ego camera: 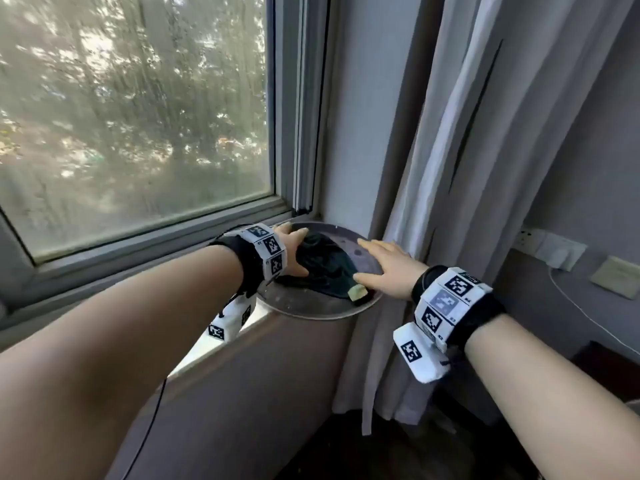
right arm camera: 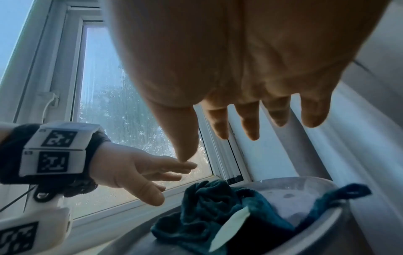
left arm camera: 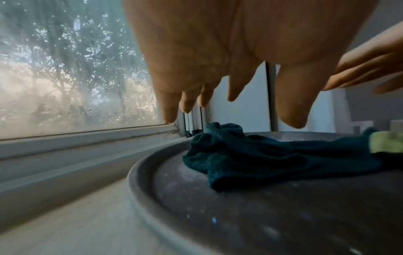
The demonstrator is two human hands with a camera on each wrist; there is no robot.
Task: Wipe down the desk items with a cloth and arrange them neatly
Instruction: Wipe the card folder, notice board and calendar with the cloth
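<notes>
A round grey tray [ego camera: 311, 306] [left arm camera: 261, 215] [right arm camera: 327, 215] sits on the window sill and juts over its front edge. On it lies a crumpled dark teal cloth [ego camera: 322, 268] [left arm camera: 250, 155] [right arm camera: 207, 207] with a pale green tag [ego camera: 358, 292] [left arm camera: 386, 143] [right arm camera: 231, 226]. My left hand [ego camera: 299, 252] [left arm camera: 240, 112] [right arm camera: 139, 172] hovers over the cloth's left end, fingers spread and holding nothing. From the right, my right hand [ego camera: 362, 260] [right arm camera: 218, 148] [left arm camera: 359, 69] reaches over the tray, fingers straight and empty.
The window pane [ego camera: 138, 116] and its frame stand right behind the tray. A grey curtain [ego camera: 450, 168] hangs close on the right. Farther right on the wall are a socket with a charger [ego camera: 557, 251] and a white cable. The sill [ego camera: 214, 344] stretches to the left.
</notes>
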